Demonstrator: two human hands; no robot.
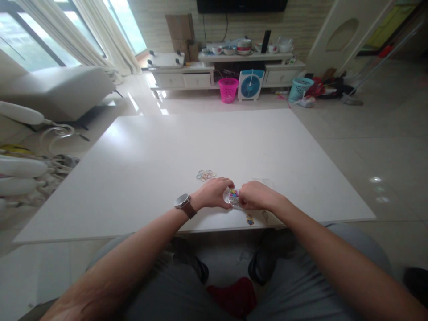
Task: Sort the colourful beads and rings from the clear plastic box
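Note:
Near the table's front edge, my left hand [216, 192], with a watch on its wrist, curls around the left side of a small clear container [233, 196] with colourful and silvery pieces in it. My right hand [251, 195] is at the container's right side with its fingers folded; whatever its fingertips hold is hidden. Several thin rings [205, 174] lie in a loose cluster beyond my left hand. A small yellow and blue figure [249, 219] and a pale flat piece [265, 216] lie in front of my right hand.
A faint transparent sheet or bag [263, 182] lies just beyond my right hand on the white table [187, 142]. Chairs [23, 167] stand at the left. Past the table are a pink basket [228, 90], a fan [250, 84] and a low cabinet [197, 80].

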